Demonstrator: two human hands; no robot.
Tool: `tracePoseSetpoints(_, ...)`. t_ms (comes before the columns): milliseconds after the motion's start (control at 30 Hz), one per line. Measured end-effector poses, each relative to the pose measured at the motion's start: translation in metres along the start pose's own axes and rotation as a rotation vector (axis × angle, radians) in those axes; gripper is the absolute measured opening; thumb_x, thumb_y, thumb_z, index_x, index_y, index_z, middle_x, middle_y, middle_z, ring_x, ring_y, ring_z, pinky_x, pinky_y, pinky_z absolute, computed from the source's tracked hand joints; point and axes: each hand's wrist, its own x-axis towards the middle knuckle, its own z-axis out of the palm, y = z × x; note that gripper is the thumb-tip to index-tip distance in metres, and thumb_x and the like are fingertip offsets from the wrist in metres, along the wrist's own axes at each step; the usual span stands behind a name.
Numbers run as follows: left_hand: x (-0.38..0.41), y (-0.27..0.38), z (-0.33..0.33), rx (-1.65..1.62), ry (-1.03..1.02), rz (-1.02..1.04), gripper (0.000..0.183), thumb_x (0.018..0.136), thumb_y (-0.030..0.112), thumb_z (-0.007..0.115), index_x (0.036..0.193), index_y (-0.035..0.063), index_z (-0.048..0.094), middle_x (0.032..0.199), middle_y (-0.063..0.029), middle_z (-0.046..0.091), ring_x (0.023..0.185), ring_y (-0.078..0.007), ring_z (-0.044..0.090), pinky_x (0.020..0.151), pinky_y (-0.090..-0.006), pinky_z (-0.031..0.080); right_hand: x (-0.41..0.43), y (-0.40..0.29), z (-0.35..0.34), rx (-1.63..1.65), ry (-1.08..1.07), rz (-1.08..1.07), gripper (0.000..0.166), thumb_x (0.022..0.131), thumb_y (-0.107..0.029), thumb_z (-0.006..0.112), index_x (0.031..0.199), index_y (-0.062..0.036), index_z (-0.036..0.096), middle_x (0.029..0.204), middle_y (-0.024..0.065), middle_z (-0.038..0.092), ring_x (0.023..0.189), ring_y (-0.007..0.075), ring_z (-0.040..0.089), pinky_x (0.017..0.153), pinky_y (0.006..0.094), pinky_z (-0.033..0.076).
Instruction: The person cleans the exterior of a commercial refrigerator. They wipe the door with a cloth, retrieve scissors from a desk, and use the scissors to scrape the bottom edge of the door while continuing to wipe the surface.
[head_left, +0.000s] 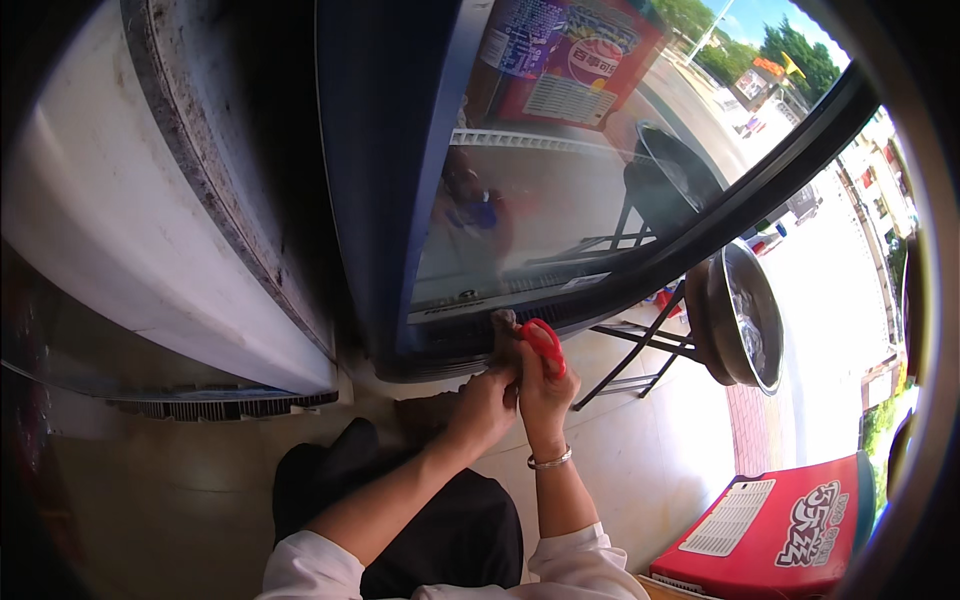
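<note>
Low down in front of a glass-door display cooler (375, 225), my two hands meet. My right hand (546, 394), with a metal bangle at its wrist, grips a pair of scissors by the red loop handle (544, 347). The blades do not show. A crumpled grey-brown cloth (504, 337) is pinched in my left hand (484, 405), right beside the scissors. Its top end lies against the dark slotted lower edge (540, 311) of the cooler. Whether the cloth is wrapped around the blades, I cannot tell.
A white chest-like appliance (187, 277) stands to the left, across a dark narrow gap. On the right, a metal basin (742, 319) rests on a black folding stand (637, 352). A red printed cooler (765, 525) is at the lower right. Pale tiles (187, 480) cover the floor.
</note>
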Motion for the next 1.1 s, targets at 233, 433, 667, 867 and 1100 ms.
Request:
tracePoseSetpoints(233,-0.007,0.011,0.000,-0.032,-0.055,0.003,0.023,0.083,-0.006,0.056,0.104,-0.0003,0.063,0.093,-0.0240,0.065,0.088,-0.0409,0.063,0.076,-0.0397,0.050,-0.017,0.002,-0.019,-0.052,0.055,-0.025,0.019,0.086,0.005,0.065,0.105,0.0036,0.069,0.097,0.0092,0.073,0.085,0.0120,0.067,0.078,0.0238,0.052)
tracePoseSetpoints(433,-0.002,0.008,0.014,-0.016,-0.002,-0.016,0.024,0.084,-0.006,0.055,0.106,0.0006,0.063,0.097,-0.0237,0.065,0.093,-0.0420,0.062,0.078,-0.0398,0.050,-0.004,0.018,-0.016,0.059,0.069,0.007,0.020,0.089,0.003,0.063,0.109,0.0051,0.067,0.093,0.0097,0.072,0.085,0.0134,0.068,0.080,0.0247,0.053)
tracePoseSetpoints(667,0.005,0.002,0.009,-0.009,0.030,-0.032,0.022,0.085,-0.006,0.053,0.105,-0.0012,0.062,0.094,-0.0248,0.064,0.090,-0.0419,0.062,0.077,-0.0403,0.050,0.012,0.017,-0.004,-0.086,-0.018,-0.098,0.019,0.090,0.001,0.063,0.109,0.0042,0.067,0.091,0.0077,0.071,0.081,0.0116,0.066,0.075,0.0237,0.053)
tracePoseSetpoints(867,0.018,0.004,-0.001,-0.013,0.049,-0.072,0.019,0.084,-0.006,0.052,0.101,-0.0036,0.061,0.084,-0.0243,0.062,0.076,-0.0365,0.062,0.071,-0.0373,0.048,0.023,0.016,0.000,0.088,-0.015,0.049,0.022,0.086,0.000,0.068,0.108,-0.0001,0.069,0.093,0.0088,0.073,0.080,0.0097,0.065,0.074,0.0232,0.051)
tracePoseSetpoints(1100,0.005,-0.006,0.008,0.090,0.016,0.060,0.021,0.084,-0.004,0.055,0.104,-0.0031,0.061,0.088,-0.0255,0.064,0.081,-0.0399,0.063,0.070,-0.0389,0.049,0.008,0.015,-0.016,-0.005,-0.019,-0.054,0.022,0.085,-0.001,0.070,0.107,-0.0023,0.070,0.095,0.0085,0.073,0.078,0.0088,0.065,0.070,0.0228,0.051)
